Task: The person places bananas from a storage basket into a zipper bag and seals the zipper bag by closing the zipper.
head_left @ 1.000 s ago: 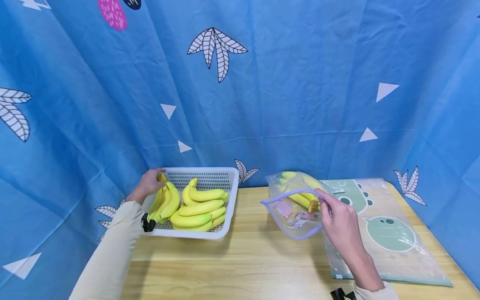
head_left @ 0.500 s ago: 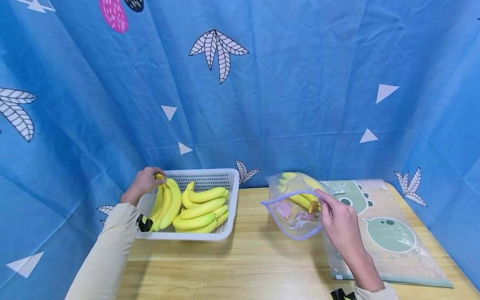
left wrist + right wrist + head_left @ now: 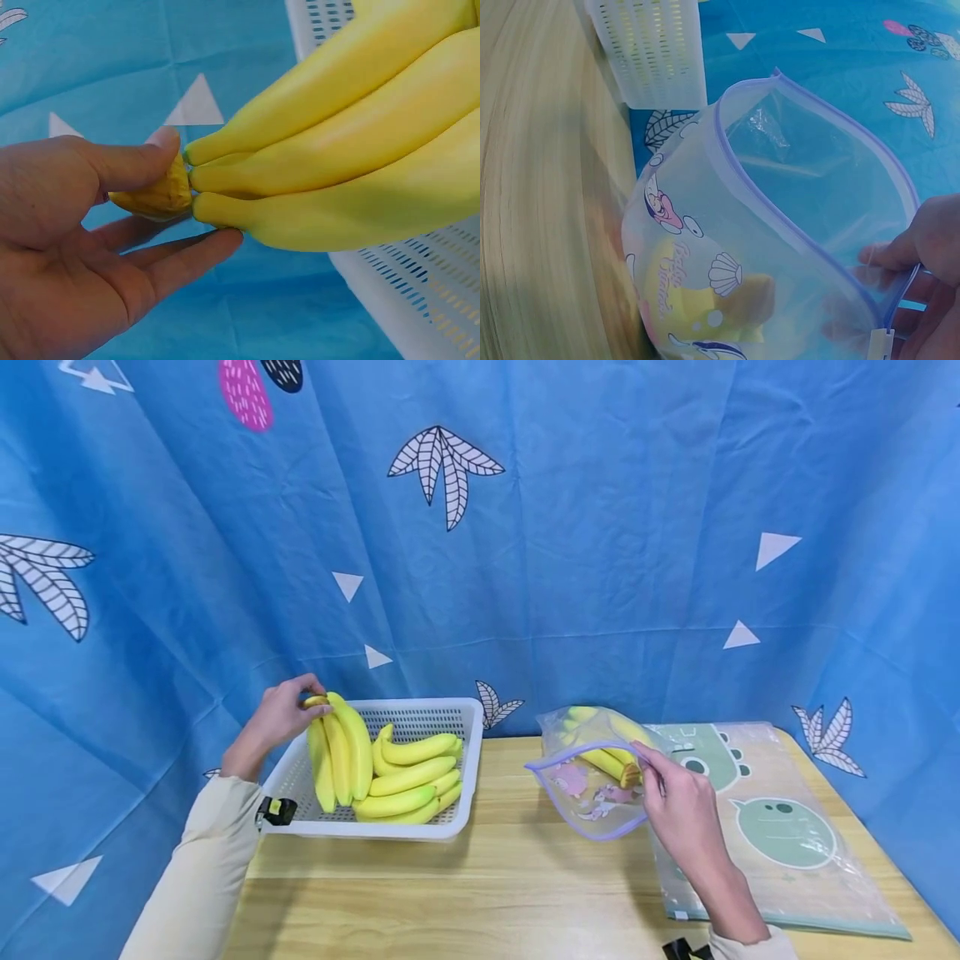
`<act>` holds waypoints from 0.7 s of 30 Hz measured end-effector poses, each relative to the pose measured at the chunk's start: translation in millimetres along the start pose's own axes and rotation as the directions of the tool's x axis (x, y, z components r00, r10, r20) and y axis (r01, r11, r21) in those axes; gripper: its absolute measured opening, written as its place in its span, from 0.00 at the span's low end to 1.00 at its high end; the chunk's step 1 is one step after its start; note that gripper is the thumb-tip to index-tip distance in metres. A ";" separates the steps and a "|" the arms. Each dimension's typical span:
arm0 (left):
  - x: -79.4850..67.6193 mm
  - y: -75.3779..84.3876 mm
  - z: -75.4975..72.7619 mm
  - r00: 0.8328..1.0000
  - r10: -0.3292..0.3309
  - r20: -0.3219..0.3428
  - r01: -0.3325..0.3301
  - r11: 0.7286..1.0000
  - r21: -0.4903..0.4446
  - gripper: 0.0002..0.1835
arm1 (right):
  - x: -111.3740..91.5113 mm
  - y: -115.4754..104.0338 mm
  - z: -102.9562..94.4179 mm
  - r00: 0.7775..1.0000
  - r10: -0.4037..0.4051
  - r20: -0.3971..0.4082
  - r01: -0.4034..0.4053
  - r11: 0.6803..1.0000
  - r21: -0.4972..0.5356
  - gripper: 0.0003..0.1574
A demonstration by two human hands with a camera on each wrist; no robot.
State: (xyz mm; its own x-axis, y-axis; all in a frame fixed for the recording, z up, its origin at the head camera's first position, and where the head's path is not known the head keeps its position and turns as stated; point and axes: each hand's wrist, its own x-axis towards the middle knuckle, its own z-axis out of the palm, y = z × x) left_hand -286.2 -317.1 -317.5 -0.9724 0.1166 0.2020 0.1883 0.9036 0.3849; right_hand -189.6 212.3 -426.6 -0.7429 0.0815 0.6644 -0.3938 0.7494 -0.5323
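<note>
My left hand [image 3: 279, 717] pinches the stem end of a bunch of bananas [image 3: 341, 752], thumb on one side and fingers beneath, as the left wrist view shows. The bunch hangs tilted over the left part of a white perforated basket [image 3: 471, 777]. A second bunch of bananas [image 3: 412, 777] lies in the basket, to the right. With thumb and fingers my right hand [image 3: 681, 797] grips the rim of a clear zip bag [image 3: 802, 225] edged in purple. The bag's mouth gapes, and bananas [image 3: 611, 764] lie inside it.
A larger clear bag [image 3: 780, 835] with green cartoon prints lies flat at the right of the wooden table [image 3: 480, 893]. A blue patterned curtain [image 3: 600, 527] hangs behind and at both sides.
My left hand has lifted the bunch by its stem, up and slightly left, so it now hangs tilted in the basket. My right hand and the zip bag have stayed in place.
</note>
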 end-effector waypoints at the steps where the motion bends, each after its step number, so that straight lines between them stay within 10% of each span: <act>1: -1.8 1.1 -1.1 1.000 0.000 -0.003 0.000 1.000 -0.007 0.07 | 0.0 0.2 -0.2 1.000 0.001 0.001 -0.001 1.000 0.001 0.19; 9: -15.5 12.5 -4.0 0.993 0.025 -0.118 -0.038 0.993 -0.113 0.13 | 0.7 1.9 -1.2 1.000 0.002 0.011 -0.002 1.000 0.000 0.18; 21: -34.8 33.0 34.8 0.980 -0.075 -0.187 0.047 0.988 -0.150 0.17 | 1.1 0.6 -1.2 1.000 0.005 0.020 -0.005 1.000 0.004 0.18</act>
State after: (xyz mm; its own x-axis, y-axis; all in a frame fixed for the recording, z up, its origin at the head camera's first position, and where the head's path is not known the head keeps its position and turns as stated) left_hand -250.9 -276.9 -343.2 -0.9408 -0.0306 0.3375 0.1612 0.8357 0.5250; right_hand -190.0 213.7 -425.6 -0.7556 0.0721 0.6510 -0.3920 0.7466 -0.5376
